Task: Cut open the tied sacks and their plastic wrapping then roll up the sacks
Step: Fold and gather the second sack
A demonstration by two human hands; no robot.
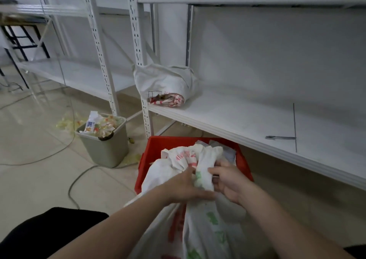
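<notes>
A white sack [200, 225] with red and green print rises from my lap over the red crate [158, 149]. Its gathered neck sticks up above my fingers. My left hand [186, 187] grips the neck from the left. My right hand [227, 183] holds it from the right, fingers curled into the cloth. A second white sack [164, 84], rolled up with red print showing at its end, lies on the white shelf [237, 120]. A slim cutter [280, 137] lies on that shelf to the right, away from both hands.
A grey waste bin [105, 145] full of plastic wrappers stands on the floor left of the crate, with scraps around it. Cables [75, 185] run across the tiled floor. White metal shelf posts [138, 46] stand behind. My dark-clothed knee [49, 233] is at bottom left.
</notes>
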